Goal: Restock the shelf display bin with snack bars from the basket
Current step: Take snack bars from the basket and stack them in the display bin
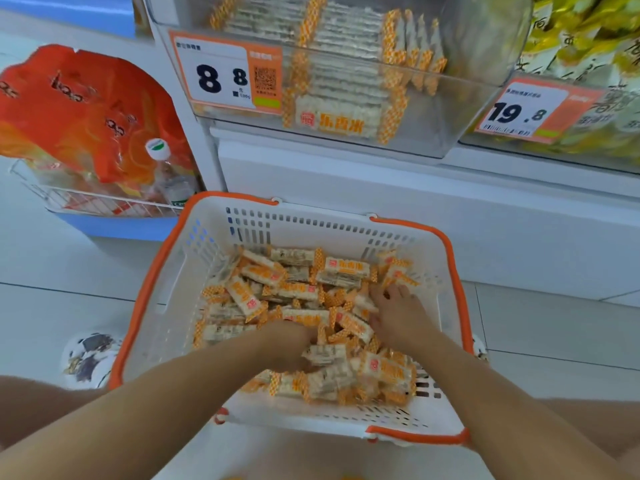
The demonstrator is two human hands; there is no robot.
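A white basket with an orange rim (145, 292) stands on the floor in front of me. It holds a heap of orange-and-white snack bars (301, 289). Both my hands are inside it. My left hand (291, 344) is dug into the middle of the heap, its fingers curled round bars and partly hidden among them. My right hand (398, 313) lies further right with fingers spread on top of the bars. Above the basket, the clear shelf display bin (450, 109) holds rows of the same bars (339, 98) behind an 8.8 price tag (221, 74).
To the right is a second clear bin of yellow packets (581, 46) with a 19.8 tag (519, 112). At the left a wire rack (104, 202) holds orange bags (79, 105) and a bottle (166, 168). A patterned shoe (90, 358) sits left of the basket.
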